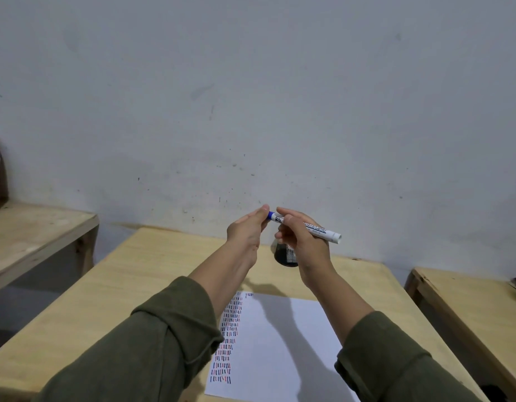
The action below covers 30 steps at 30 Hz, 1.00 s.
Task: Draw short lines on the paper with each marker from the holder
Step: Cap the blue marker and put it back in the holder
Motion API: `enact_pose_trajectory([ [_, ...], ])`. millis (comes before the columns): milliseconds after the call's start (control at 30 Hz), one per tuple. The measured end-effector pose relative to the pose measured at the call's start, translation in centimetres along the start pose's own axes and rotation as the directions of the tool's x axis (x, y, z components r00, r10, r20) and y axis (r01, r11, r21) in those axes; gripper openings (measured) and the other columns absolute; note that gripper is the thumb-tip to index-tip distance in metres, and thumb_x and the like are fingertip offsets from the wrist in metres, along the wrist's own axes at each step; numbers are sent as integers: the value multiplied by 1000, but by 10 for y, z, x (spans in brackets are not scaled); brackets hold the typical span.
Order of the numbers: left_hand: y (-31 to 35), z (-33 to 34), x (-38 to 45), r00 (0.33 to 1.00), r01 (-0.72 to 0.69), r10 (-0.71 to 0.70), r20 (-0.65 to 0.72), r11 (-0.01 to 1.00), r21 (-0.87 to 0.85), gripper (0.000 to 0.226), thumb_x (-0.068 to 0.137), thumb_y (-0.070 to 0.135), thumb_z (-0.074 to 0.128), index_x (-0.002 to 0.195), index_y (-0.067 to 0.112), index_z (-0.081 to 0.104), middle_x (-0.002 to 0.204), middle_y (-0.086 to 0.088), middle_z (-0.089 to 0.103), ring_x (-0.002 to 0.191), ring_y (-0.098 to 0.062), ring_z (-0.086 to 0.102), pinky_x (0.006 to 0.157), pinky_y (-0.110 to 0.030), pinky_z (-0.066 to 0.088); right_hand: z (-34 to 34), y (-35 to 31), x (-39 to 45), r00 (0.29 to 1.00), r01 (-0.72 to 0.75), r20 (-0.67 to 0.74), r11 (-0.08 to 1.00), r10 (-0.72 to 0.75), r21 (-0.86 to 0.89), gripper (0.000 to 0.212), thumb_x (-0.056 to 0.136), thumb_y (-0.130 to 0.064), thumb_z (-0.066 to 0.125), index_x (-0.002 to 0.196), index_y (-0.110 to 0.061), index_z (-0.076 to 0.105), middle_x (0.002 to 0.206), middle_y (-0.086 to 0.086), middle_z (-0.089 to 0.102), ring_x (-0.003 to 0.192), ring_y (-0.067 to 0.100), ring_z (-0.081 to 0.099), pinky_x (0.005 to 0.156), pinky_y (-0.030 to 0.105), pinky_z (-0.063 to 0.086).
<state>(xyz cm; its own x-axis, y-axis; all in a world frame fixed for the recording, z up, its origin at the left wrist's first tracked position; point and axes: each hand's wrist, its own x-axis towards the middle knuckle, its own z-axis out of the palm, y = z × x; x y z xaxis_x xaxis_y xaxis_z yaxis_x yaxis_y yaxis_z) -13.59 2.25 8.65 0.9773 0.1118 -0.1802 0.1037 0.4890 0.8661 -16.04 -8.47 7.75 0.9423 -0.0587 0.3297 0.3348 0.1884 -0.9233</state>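
**Cap handling on the blue marker, held above the table**

Left: a second pale wooden bench stood apart, not involved. On the pale wooden table lay the white sheet of paper, its left edge carrying a column of short black, blue and red strokes; the rest of the sheet was blank.

The left hand, in a rolled olive-green sleeve, was closed with fingertips pinched on the blue cap end of the white-barrelled marker. The right hand was wrapped around the barrel's middle, holding it aloft and tilted, far end pointing right. Directly behind the hands, the dark mesh cylindrical holder sat on the table near its far edge; I could not tell whether other markers remained in it.

Judgement: cap being pulled off or pushed on; the frame does not settle which. To do it well: keep the barrel steady in the right hand, move the cap straight along the axis, no twisting sideways, and keep fingers off the tip. New strokes should probably start in the blank area just right of the existing column.
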Motion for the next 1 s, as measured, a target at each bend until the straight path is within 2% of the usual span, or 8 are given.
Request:
enact_pose_trajectory([
  [100,-4,-4,2,999,-35,35,9,999,8,7,86,17,65,93,14,67,90,6,68,76,5,60,85,-18,38,-3,3,-2,998,-20,60,999,18,35,22,92,-5,51,91,-14,72,70,6,59,60,16,58,64,25,52],
  [233,-5,-9,9,997,-75,75,-6,996,57,10,89,20,61,94,20,70,85,14,67,81,5,59,99,-26,33,-14,4,-2,972,-89,221,996,81,28,21,87,-11,58,106,-15,68,92,5,68,77,18,65,75,26,53],
  [400,-4,-13,24,996,-87,88,5,979,184,11,92,24,56,91,24,67,86,15,67,97,-4,60,100,-29,33,-30,1,3,909,-264,359,958,210,110,50,82,-33,49,123,-5,59,103,11,70,86,23,68,75,26,54],
  [533,-8,-7,32,985,-141,102,139,942,305,8,89,26,61,94,21,67,102,4,70,98,-8,62,90,-25,34,-42,6,11,930,-226,285,973,232,-57,17,92,-15,54,100,-10,68,95,13,71,75,23,67,71,29,52],
  [633,-10,2,44,975,-184,112,191,890,417,26,82,32,69,107,23,66,118,-2,68,111,-14,60,92,-28,36,-51,14,24,948,-187,225,966,225,-181,11,88,-6,59,87,-16,62,89,11,73,74,22,63,69,32,46],
  [733,-13,12,64,975,-213,146,169,839,500,26,80,35,70,105,26,67,121,-1,66,117,-17,57,90,-26,38,-62,19,46,969,-168,145,964,200,-204,27,77,-13,71,94,-22,52,94,18,72,77,24,63,71,36,46],
  [867,-21,22,95,979,-203,173,108,791,577,37,82,32,68,118,20,65,118,3,65,111,-13,56,87,-21,38,-78,22,88,992,-95,38,929,116,-359,64,86,-8,63,132,-41,34,89,16,69,77,16,64,62,20,48],
  [1000,-35,32,123,979,-202,161,124,715,670,46,84,32,68,127,19,59,131,-1,60,122,-17,54,100,-25,38,-89,31,136,999,-45,-5,846,50,-532,79,90,-5,58,142,-49,19,108,14,63,91,24,63,55,16,48],
])
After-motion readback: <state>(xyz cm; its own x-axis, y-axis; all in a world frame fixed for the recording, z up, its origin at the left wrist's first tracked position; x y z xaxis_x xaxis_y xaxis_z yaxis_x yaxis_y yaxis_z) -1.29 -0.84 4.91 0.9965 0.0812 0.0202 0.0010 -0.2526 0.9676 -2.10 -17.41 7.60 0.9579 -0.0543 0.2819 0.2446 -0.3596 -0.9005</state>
